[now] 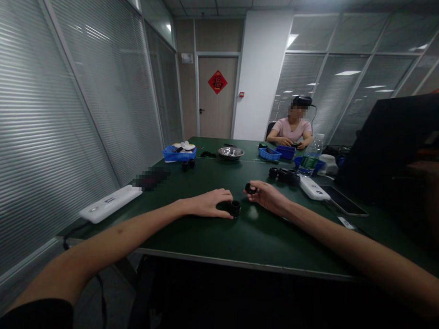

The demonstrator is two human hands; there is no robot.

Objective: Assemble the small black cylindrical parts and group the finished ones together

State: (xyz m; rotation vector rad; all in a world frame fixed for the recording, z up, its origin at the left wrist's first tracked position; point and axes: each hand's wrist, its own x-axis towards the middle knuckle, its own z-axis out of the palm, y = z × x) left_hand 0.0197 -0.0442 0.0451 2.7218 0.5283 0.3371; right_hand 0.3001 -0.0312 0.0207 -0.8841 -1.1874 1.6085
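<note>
My left hand (211, 204) rests on the green table, its fingers and thumb curled round a black part with a round open end (234, 208). The rest of that part is hidden under the palm. A little to the right, my right hand (267, 195) is raised just off the tabletop. Between its thumb and fingers it pinches a small black ring-like piece (251, 188). The two hands are apart, and so are the two black pieces. Beyond the right hand stand several black ring-shaped parts (284, 175) in a row.
Farther back are a metal bowl (231, 156), a filled blue basket (179, 156), a small blue tray (269, 155) and two black parts (188, 165). A bottle (311, 158), white power bank (314, 188) and phone (344, 200) lie right. A person (292, 128) sits across the table.
</note>
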